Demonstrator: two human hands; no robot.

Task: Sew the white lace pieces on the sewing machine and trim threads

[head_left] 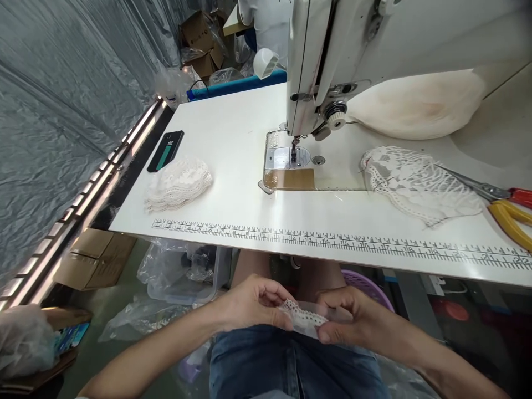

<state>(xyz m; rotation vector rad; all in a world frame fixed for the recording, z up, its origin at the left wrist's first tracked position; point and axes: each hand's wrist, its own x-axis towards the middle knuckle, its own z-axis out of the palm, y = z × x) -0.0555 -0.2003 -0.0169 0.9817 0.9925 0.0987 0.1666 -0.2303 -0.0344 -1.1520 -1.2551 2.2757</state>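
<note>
Over my lap, below the table's front edge, a small piece of white lace (305, 317) with a scalloped, holed edge is stretched between my two hands. My left hand (261, 305) pinches its left end between thumb and fingers. The right end is gripped by the thumb and fingers of my right hand (349, 316). A stack of white lace pieces (178, 183) lies on the left of the table. More white lace (419, 185) is spread right of the needle area, beneath the scissors' blades.
A sewing machine (311, 66) stands on the white table (233, 144), its presser foot (294, 152) over the metal plate. Scissors (509, 208) with red and yellow handles lie at right. A dark phone (165, 151) sits at left. Below are a plastic bin (222, 271) and a purple basket (368, 285).
</note>
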